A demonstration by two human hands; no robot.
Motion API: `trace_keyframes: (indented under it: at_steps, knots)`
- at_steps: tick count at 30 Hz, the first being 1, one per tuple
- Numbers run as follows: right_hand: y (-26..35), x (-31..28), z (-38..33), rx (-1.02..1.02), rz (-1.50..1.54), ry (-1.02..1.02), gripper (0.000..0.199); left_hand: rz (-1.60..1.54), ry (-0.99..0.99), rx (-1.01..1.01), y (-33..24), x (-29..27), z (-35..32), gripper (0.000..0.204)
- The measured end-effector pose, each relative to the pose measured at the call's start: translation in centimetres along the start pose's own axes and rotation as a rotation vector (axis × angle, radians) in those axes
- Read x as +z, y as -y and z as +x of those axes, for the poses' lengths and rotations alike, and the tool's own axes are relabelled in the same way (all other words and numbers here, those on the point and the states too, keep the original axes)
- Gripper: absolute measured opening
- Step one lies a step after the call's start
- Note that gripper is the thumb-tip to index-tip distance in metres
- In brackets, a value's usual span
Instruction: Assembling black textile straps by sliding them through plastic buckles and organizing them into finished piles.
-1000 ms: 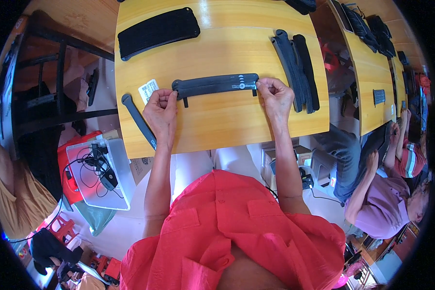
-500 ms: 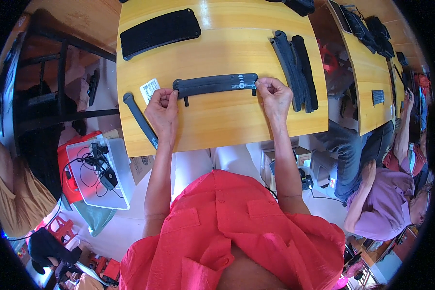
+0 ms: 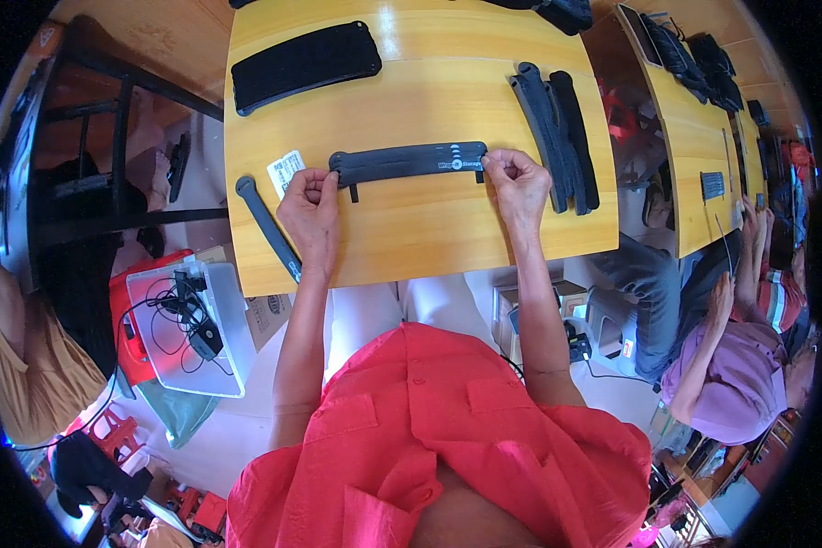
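Observation:
My left hand (image 3: 310,213) pinches the left end of a short stack of black fabric straps (image 3: 402,159) with rounded ends and white print near the right end. The right end is pinched between thumb and finger of my right hand (image 3: 520,187). Two narrow dark tabs stick out below the stack's near edge. Beside my left hand lie a single loose black strap (image 3: 267,224), running toward the table's near edge, and a white printed label (image 3: 286,168), partly covered by the hand.
On the wooden table (image 3: 429,237) a wide black strap pile (image 3: 306,68) sits far left, and several long straps (image 3: 554,137) lie at right. A clear bin of cables (image 3: 233,320) stands low at left. People sit at a neighbouring table (image 3: 685,164) on the right.
My hands and the strap stack stay almost where they were. The co-workers' arms at the right have shifted.

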State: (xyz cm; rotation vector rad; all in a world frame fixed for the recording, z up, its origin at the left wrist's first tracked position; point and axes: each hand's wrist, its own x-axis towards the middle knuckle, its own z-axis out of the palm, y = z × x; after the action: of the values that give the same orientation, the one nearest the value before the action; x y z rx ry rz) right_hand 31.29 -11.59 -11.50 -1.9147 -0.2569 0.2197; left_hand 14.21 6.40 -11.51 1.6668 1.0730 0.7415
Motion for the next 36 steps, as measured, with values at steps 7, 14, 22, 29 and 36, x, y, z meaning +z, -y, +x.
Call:
trace_keyframes:
  at_steps: [7,14,22,29,36]
  knots:
    - [-0.1,0.0,0.0,-0.001,0.024,0.008,0.007,0.05,-0.007,0.024,-0.4,0.0,-0.1,0.009]
    - [-0.6,0.1,0.0,0.002,0.031,0.021,0.006,0.044,-0.052,0.043,-0.4,0.1,-0.2,0.006]
    - [-0.7,0.3,0.4,-0.109,0.001,0.007,0.005,0.074,-0.044,0.098,-0.2,0.0,0.3,0.008]
    - [-1.1,-0.2,1.3,-0.229,-0.092,0.011,0.008,0.138,-0.064,0.155,0.4,0.1,0.6,0.009]
    - [-0.3,-1.6,0.2,0.018,0.205,0.104,0.002,0.046,0.032,0.138,-0.6,-1.3,0.1,0.017]
